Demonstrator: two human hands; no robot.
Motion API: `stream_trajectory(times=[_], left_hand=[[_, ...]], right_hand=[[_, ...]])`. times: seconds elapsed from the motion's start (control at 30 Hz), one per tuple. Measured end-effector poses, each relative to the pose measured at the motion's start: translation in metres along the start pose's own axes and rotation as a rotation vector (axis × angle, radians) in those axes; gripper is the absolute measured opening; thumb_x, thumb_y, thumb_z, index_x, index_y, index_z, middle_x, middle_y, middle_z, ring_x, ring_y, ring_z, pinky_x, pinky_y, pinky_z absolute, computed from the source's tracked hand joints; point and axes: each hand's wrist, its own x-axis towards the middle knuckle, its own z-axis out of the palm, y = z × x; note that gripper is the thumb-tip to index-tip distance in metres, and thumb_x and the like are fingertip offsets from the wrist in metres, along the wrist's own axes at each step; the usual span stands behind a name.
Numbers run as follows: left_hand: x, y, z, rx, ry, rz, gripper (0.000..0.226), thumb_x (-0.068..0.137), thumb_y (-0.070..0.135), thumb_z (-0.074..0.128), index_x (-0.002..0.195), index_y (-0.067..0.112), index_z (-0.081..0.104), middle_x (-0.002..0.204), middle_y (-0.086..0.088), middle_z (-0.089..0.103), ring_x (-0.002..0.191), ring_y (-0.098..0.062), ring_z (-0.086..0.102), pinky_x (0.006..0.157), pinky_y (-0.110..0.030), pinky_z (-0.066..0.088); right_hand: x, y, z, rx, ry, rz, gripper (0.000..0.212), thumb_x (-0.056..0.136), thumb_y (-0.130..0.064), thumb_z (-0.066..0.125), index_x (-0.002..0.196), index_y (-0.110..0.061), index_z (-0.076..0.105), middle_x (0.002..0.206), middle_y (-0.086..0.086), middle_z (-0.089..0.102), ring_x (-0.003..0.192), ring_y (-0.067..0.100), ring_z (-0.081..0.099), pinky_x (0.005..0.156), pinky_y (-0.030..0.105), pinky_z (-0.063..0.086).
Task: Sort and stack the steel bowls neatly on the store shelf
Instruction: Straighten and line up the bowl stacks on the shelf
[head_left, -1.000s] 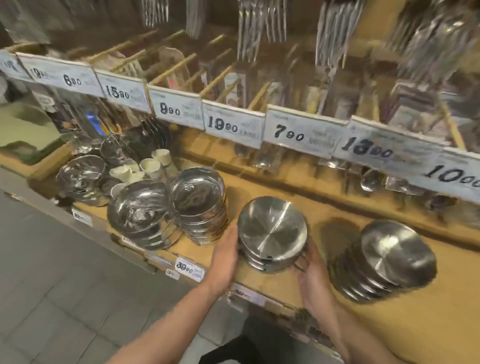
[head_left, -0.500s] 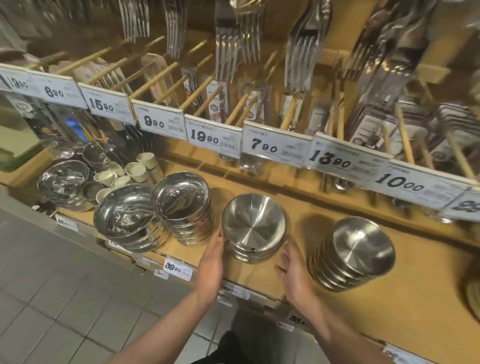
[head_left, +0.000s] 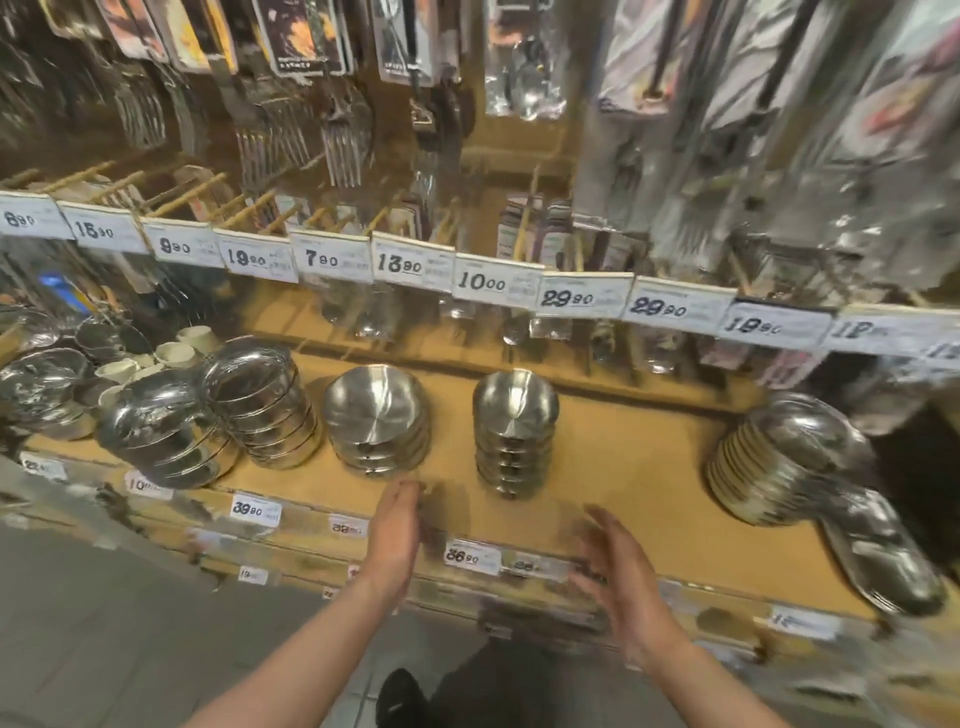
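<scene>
Hovering hands: left hand (head_left: 397, 525) and right hand (head_left: 618, 577) both hang over the shelf's front edge, fingers straight and spread wide, holding nothing, palms facing each other.
Why so: gap between palms looks sized to flank a stack from both sides; likely lining up for the next one.
Nearest target: narrow bowl stack (head_left: 514, 431), mid-shelf, upright, just behind the gap between the hands, not touched.
Wide bowl stack (head_left: 376, 415): beside it toward the left end, squared up, looks finished, apart from left fingertips.
Ringed bowls (head_left: 262, 405): further left, leaning a bit, touching the big shiny bowl pile (head_left: 156, 431) at the front edge.
Right-end pile (head_left: 779, 457): tilted hard, well apart from the rest; blurred, count unclear; probably needs straightening.
Shelf (head_left: 623, 467): bare wood between stacks keeps sizes separated.
Price tags (head_left: 470, 557): on the front lip, under the hands.
Progress: partway, judged by mixed neat and leaning stacks.
</scene>
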Motion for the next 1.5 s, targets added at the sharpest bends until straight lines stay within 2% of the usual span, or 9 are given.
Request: stream_trajectory(times=[0.13, 0.33, 0.67, 0.8, 0.87, 1.03, 1.2, 1.33, 1.5], left_hand=[[-0.013, 0.01, 0.028, -0.075, -0.037, 0.01, 0.02, 0.107, 0.031, 0.042, 0.099, 0.027, 0.06, 0.1, 0.007, 0.066, 0.083, -0.002, 0.068, 0.06, -0.021, 0.054], [-0.003, 0.014, 0.035, -0.077, -0.046, 0.046, 0.029, 0.106, 0.036, 0.045, 0.13, 0.021, 0.052, 0.121, 0.003, 0.06, 0.109, -0.009, 0.058, 0.087, -0.032, 0.049], [0.052, 0.024, 0.038, -0.034, -0.226, -0.019, 0.044, 0.102, 0.055, 0.038, 0.142, 0.037, 0.043, 0.147, 0.01, 0.047, 0.134, -0.014, 0.044, 0.111, -0.046, 0.037], [0.075, 0.031, 0.051, 0.024, -0.421, 0.04, 0.044, 0.087, 0.069, 0.036, 0.12, 0.048, 0.058, 0.112, 0.042, 0.064, 0.11, 0.018, 0.057, 0.097, -0.027, 0.037], [0.083, 0.029, 0.056, 0.02, -0.455, 0.043, 0.043, 0.089, 0.067, 0.036, 0.116, 0.049, 0.063, 0.114, 0.037, 0.067, 0.118, 0.009, 0.056, 0.094, -0.022, 0.041], [0.09, 0.029, 0.066, -0.062, -0.588, 0.035, 0.047, 0.11, 0.042, 0.022, 0.118, 0.05, 0.068, 0.128, 0.016, 0.068, 0.118, -0.003, 0.063, 0.092, -0.025, 0.057], [0.088, 0.037, 0.08, -0.069, -0.601, -0.015, 0.047, 0.107, 0.048, 0.025, 0.108, 0.051, 0.072, 0.117, 0.016, 0.074, 0.107, -0.002, 0.068, 0.087, -0.03, 0.058], [0.081, 0.064, 0.109, -0.103, -0.621, -0.095, 0.046, 0.103, 0.053, 0.033, 0.126, 0.027, 0.063, 0.115, 0.006, 0.073, 0.097, -0.006, 0.07, 0.069, -0.02, 0.059], [0.068, 0.072, 0.156, -0.015, -0.713, -0.048, 0.04, 0.104, 0.053, 0.032, 0.122, 0.035, 0.062, 0.119, 0.012, 0.064, 0.107, -0.002, 0.06, 0.075, -0.018, 0.057]], right_hand=[[-0.01, -0.015, -0.022, 0.034, 0.024, -0.036, 0.026, 0.106, -0.038, 0.043, 0.119, -0.035, 0.065, 0.128, 0.002, 0.069, 0.115, 0.018, 0.065, 0.078, 0.031, 0.055], [-0.011, -0.028, -0.025, 0.0, -0.068, -0.086, 0.042, 0.107, -0.038, 0.041, 0.146, -0.023, 0.048, 0.146, 0.007, 0.051, 0.131, 0.024, 0.051, 0.09, 0.033, 0.052], [0.054, -0.033, 0.011, 0.059, -0.061, -0.056, 0.051, 0.104, -0.044, 0.044, 0.153, -0.031, 0.038, 0.158, 0.003, 0.037, 0.145, 0.025, 0.034, 0.117, 0.049, 0.033], [0.091, -0.035, 0.031, 0.028, -0.087, -0.056, 0.079, 0.087, -0.065, 0.048, 0.158, -0.035, 0.028, 0.164, -0.007, 0.027, 0.15, 0.018, 0.026, 0.119, 0.052, 0.025], [0.103, -0.033, 0.04, 0.023, -0.106, -0.04, 0.085, 0.082, -0.071, 0.045, 0.158, -0.037, 0.028, 0.164, -0.011, 0.028, 0.15, 0.016, 0.026, 0.119, 0.054, 0.024], [0.112, -0.021, 0.055, 0.025, -0.139, -0.131, 0.034, 0.096, -0.068, 0.035, 0.119, -0.065, 0.06, 0.126, -0.032, 0.064, 0.119, -0.01, 0.058, 0.096, 0.034, 0.049], [0.103, -0.037, 0.052, 0.043, -0.079, -0.175, 0.032, 0.099, -0.062, 0.038, 0.106, -0.061, 0.069, 0.115, -0.027, 0.071, 0.106, -0.009, 0.065, 0.076, 0.02, 0.057], [0.091, -0.064, 0.031, 0.024, -0.018, -0.226, 0.036, 0.096, -0.068, 0.038, 0.108, -0.058, 0.07, 0.118, -0.024, 0.071, 0.109, -0.004, 0.065, 0.086, 0.023, 0.05], [0.089, -0.089, -0.016, 0.084, 0.055, -0.185, 0.039, 0.102, -0.059, 0.037, 0.096, -0.054, 0.075, 0.109, -0.02, 0.075, 0.115, 0.011, 0.063, 0.097, 0.035, 0.048]])
